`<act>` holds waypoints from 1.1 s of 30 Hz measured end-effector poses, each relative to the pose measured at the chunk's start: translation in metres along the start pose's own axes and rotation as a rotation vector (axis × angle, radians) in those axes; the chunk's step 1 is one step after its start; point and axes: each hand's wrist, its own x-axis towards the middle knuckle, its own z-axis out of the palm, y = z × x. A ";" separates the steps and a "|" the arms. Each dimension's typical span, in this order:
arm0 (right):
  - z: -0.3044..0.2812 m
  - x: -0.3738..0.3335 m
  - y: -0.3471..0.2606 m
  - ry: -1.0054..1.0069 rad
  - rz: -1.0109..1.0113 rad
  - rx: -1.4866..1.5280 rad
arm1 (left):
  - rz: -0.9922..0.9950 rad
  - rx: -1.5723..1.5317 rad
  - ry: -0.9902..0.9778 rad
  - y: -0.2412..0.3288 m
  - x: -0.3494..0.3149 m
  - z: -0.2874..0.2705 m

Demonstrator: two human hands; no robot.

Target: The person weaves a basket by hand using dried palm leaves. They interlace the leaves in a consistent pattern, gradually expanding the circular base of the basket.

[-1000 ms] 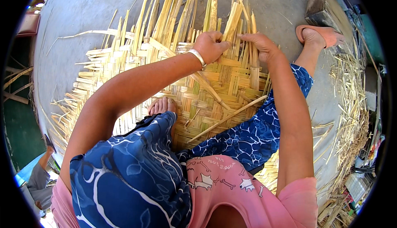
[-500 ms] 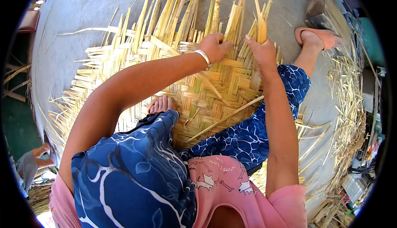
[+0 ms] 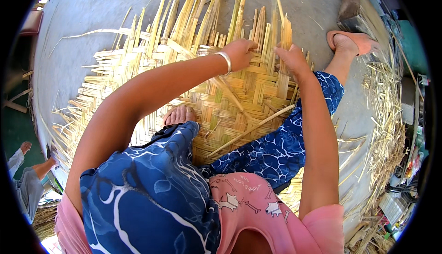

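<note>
A woven mat of flat, yellowish split strips [image 3: 221,104] lies on the floor before me, its loose ends fanning outward at the far side. Near its far edge, my right hand [image 3: 293,61] is closed around an upright split strip [image 3: 286,35]. My left hand [image 3: 239,53], with a pale bangle at the wrist, is a short way to the left, its fingers curled over the strip ends. What its fingertips pinch is hidden. One loose, thin strip [image 3: 253,129] slants across the weave. My bare foot [image 3: 178,116] rests on the mat.
My other foot, in an orange slipper [image 3: 363,43], is stretched out to the right beside a block [image 3: 352,10]. Straw-like scraps [image 3: 386,111] are heaped along the right side. At the far left edge, part of another person [image 3: 32,185] shows.
The raised strips between my hands stand lower and narrower now. My right hand has shifted slightly down and right with its strip. The other person's arm has come into view at left.
</note>
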 end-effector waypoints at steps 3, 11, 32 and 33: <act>-0.012 0.016 0.020 0.009 -0.053 -0.186 | 0.155 0.349 -0.001 0.011 -0.023 -0.001; -0.015 0.003 0.026 0.030 -0.085 -0.375 | 0.126 0.732 -0.336 0.023 -0.039 0.002; 0.158 -0.118 0.009 -0.230 -0.172 0.408 | -0.542 0.877 0.054 -0.166 -0.121 -0.255; 0.162 -0.114 0.001 -0.256 -0.197 0.344 | -0.509 0.915 0.022 -0.166 -0.126 -0.256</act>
